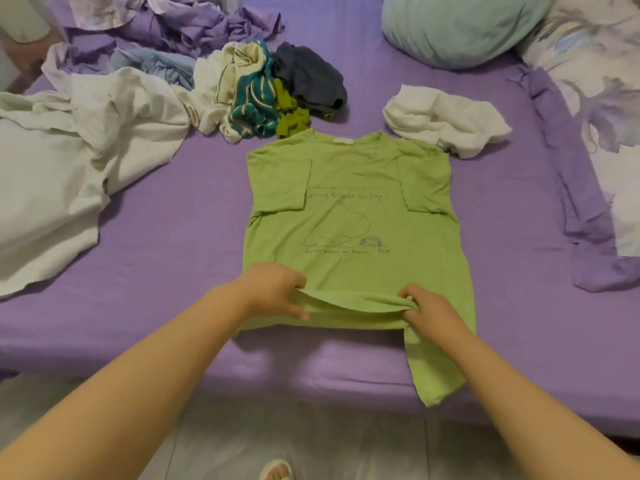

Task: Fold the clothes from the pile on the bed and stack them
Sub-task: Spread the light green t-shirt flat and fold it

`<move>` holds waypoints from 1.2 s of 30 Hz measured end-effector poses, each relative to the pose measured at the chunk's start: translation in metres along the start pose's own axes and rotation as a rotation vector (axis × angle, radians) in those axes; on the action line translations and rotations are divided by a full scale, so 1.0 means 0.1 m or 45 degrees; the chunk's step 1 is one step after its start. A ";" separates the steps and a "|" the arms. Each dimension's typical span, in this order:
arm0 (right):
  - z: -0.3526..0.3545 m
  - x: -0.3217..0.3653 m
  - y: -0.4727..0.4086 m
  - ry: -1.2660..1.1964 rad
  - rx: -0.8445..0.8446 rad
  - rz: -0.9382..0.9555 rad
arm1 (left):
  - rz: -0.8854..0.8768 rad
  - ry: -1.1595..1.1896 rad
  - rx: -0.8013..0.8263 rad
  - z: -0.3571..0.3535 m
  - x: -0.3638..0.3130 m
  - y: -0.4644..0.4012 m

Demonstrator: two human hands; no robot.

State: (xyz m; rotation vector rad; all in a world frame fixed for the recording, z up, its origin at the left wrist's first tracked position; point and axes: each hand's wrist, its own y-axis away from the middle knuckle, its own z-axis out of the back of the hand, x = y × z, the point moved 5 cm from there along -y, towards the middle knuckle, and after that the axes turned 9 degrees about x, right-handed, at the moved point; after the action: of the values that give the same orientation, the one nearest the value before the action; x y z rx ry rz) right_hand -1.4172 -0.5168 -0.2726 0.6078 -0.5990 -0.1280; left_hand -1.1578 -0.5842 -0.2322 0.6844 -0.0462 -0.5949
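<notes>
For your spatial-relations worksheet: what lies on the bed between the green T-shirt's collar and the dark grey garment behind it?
In the head view, an olive-green garment lies between the green T-shirt and the dark grey garment.

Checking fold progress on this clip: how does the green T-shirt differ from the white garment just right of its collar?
The green T-shirt lies spread flat with both sleeves folded inward; the white garment sits crumpled in a heap. The T-shirt carries a line drawing and text; the white garment looks plain. The left hand and right hand grip the T-shirt's hem; nothing touches the white garment. Both rest on the purple bed sheet.
</notes>
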 end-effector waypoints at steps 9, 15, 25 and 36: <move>0.63 0.14 -0.42 0.202 0.134 0.043 | 0.244 0.241 -0.064 0.63 0.78 -0.39; 1.20 0.25 -1.07 -0.240 -0.253 -0.054 | 0.192 0.675 -0.138 1.03 1.18 -0.95; 1.46 0.41 -1.87 -0.326 -0.366 -0.134 | 0.189 0.622 -0.276 1.21 1.56 -1.75; 2.00 0.44 -2.54 -0.258 -0.580 0.038 | 0.387 0.391 -0.752 1.72 1.84 -2.14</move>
State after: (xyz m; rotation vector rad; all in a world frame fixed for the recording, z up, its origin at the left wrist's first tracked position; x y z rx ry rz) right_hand -1.4790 -0.8371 -0.2652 0.1446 -0.7455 -0.2913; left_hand -1.1515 -0.9145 -0.2553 0.1794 0.2980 -0.1845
